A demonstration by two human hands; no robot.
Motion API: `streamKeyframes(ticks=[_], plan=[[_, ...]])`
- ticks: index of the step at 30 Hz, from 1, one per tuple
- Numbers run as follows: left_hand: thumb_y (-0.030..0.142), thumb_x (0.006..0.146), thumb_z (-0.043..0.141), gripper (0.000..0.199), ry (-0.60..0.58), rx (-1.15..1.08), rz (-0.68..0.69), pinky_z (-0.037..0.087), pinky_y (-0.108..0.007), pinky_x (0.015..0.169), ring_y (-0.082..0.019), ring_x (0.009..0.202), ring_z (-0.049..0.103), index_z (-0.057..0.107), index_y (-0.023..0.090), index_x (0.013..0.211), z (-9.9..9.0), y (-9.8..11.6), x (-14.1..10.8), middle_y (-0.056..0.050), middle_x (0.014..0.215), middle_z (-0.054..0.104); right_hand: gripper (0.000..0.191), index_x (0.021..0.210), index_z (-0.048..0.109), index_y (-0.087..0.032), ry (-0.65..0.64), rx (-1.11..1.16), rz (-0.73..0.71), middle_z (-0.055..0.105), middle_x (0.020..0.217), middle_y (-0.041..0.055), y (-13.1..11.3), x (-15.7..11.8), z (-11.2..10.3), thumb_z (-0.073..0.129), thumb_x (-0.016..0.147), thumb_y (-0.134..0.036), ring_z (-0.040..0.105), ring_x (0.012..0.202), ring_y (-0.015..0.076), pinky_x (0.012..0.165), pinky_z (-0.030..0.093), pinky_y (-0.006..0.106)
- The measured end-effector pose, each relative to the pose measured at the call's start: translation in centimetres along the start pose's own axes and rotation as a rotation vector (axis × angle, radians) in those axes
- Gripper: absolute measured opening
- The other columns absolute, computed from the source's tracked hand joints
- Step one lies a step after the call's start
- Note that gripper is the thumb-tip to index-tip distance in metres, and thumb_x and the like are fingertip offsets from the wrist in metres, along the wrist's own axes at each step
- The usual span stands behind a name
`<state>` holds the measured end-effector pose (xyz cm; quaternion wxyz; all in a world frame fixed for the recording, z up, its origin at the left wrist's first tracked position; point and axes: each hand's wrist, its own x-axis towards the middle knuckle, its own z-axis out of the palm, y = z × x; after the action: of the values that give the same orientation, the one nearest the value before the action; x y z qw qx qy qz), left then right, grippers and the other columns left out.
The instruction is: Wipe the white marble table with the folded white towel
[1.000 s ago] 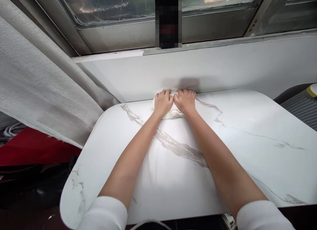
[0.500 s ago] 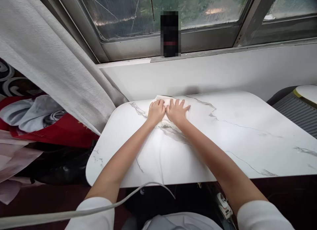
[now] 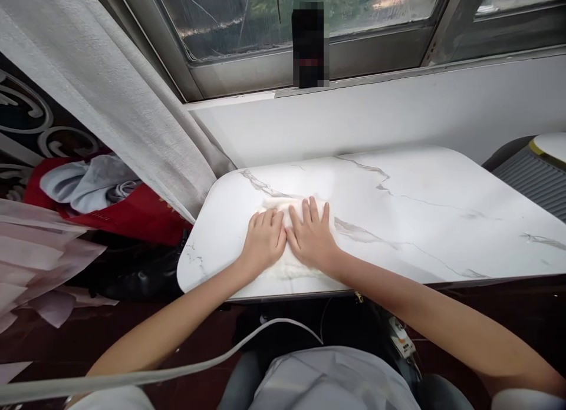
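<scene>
- Stretching over the white marble-patterned table, both bare forearms slant inward from wide-set elbows, wrists low near the front edge.
- A pale grey curtain hangs by the table's left end, and a metal-framed window sits behind the far side.
- Left of the table, a red bag holds light fabric.
- A whitish cable loops between the person's body and the table.
- A white cloth lies under the left hand and right hand, showing between them and beside the wrists.
- Left fingers lie open, slightly bent and close together; right fingers are fanned out straight, tips near the cloth's far edge; the thumbs nearly meet.
</scene>
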<state>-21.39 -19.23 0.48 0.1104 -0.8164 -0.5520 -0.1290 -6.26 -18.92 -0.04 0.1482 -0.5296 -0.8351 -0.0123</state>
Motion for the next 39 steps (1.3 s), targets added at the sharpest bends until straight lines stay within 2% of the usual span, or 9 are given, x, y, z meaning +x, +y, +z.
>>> streamKeyframes(ticks=[5, 8, 10, 13, 17, 25, 29, 33, 39], plan=[[0.020, 0.095, 0.036, 0.036, 0.060, 0.042, -0.060, 0.047, -0.049, 0.102, -0.031, 0.111, 0.061, 0.056, 0.017, 0.125, -1.2, -1.0, -4.5, -0.016, 0.121, 0.065, 0.056, 0.149, 0.046, -0.007, 0.011, 0.141, -0.256, 0.040, 0.156, 0.0219, -2.2, -1.3, 0.2, 0.024, 0.104, -0.032, 0.032, 0.146, 0.0381, 0.119, 0.018, 0.065], [0.020, 0.096, 0.036, 0.034, 0.041, 0.005, -0.106, 0.047, -0.049, 0.101, -0.031, 0.111, 0.062, 0.055, 0.017, 0.123, -1.6, -2.2, -5.3, -0.016, 0.121, 0.065, 0.054, 0.147, 0.047, -0.007, 0.035, 0.218, -0.309, 0.046, 0.153, 0.0179, -3.0, -0.6, 0.5, 0.026, 0.104, -0.031, 0.034, 0.145, 0.0357, 0.119, 0.019, 0.066], [0.020, 0.096, 0.035, 0.032, 0.017, -0.036, -0.129, 0.047, -0.049, 0.102, -0.031, 0.112, 0.061, 0.055, 0.015, 0.121, -1.5, -3.2, -4.9, -0.017, 0.120, 0.064, 0.053, 0.144, 0.050, -0.006, 0.074, 0.269, -0.364, 0.053, 0.147, 0.0157, -3.4, 0.2, 0.7, 0.031, 0.102, -0.033, 0.041, 0.140, 0.0326, 0.120, 0.022, 0.061], [0.020, 0.096, 0.036, 0.030, -0.012, -0.114, -0.128, 0.045, -0.048, 0.105, -0.031, 0.116, 0.058, 0.055, 0.015, 0.118, -1.1, -4.8, -3.2, -0.016, 0.120, 0.063, 0.051, 0.138, 0.056, -0.007, 0.123, 0.294, -0.387, 0.060, 0.138, 0.0153, -3.8, 1.7, 1.2, 0.038, 0.100, -0.036, 0.048, 0.131, 0.0306, 0.119, 0.027, 0.053], [0.019, 0.095, 0.036, 0.030, -0.041, -0.180, -0.102, 0.043, -0.047, 0.106, -0.029, 0.114, 0.057, 0.056, 0.016, 0.117, 0.3, -6.7, 0.6, -0.015, 0.120, 0.062, 0.048, 0.134, 0.058, -0.007, 0.120, 0.227, -0.252, 0.056, 0.142, 0.0179, -3.6, 4.4, 2.2, 0.035, 0.100, -0.031, 0.045, 0.133, 0.0334, 0.119, 0.024, 0.055], [0.019, 0.092, 0.041, 0.028, -0.001, -0.264, -0.105, 0.040, -0.045, 0.107, -0.029, 0.116, 0.056, 0.057, 0.017, 0.115, 3.7, -8.6, 9.4, -0.013, 0.124, 0.062, 0.051, 0.144, 0.051, -0.010, 0.029, 0.253, 0.083, 0.038, 0.157, 0.0210, 0.4, 11.7, 3.6, 0.036, 0.102, -0.034, 0.027, 0.150, 0.0328, 0.122, 0.019, 0.048], [0.017, 0.091, 0.043, 0.027, 0.014, -0.313, -0.156, 0.039, -0.044, 0.109, -0.028, 0.118, 0.056, 0.058, 0.018, 0.113, 5.0, -9.5, 12.3, -0.011, 0.125, 0.063, 0.055, 0.146, 0.048, -0.008, 0.040, 0.241, 0.166, 0.032, 0.159, 0.0230, 2.0, 14.7, 4.1, 0.037, 0.103, -0.041, 0.016, 0.153, 0.0352, 0.122, 0.016, 0.052], [0.016, 0.095, 0.033, 0.030, 0.050, -0.355, -0.229, 0.039, -0.042, 0.109, -0.026, 0.120, 0.057, 0.058, 0.021, 0.112, 6.1, -10.8, 14.3, -0.010, 0.122, 0.064, 0.057, 0.145, 0.049, -0.006, 0.088, 0.202, 0.180, 0.040, 0.154, 0.0234, 2.9, 17.4, 5.2, 0.031, 0.104, -0.042, 0.025, 0.149, 0.0363, 0.121, 0.016, 0.054], [0.020, 0.097, 0.033, 0.032, 0.054, -0.329, -0.282, 0.039, -0.044, 0.109, -0.028, 0.121, 0.057, 0.059, 0.019, 0.116, 6.9, -13.3, 16.1, -0.012, 0.123, 0.063, 0.049, 0.135, 0.056, -0.008, 0.117, 0.156, 0.116, 0.055, 0.139, 0.0192, 3.0, 21.0, 6.4, 0.029, 0.104, -0.035, 0.041, 0.136, 0.0325, 0.119, 0.020, 0.051]])
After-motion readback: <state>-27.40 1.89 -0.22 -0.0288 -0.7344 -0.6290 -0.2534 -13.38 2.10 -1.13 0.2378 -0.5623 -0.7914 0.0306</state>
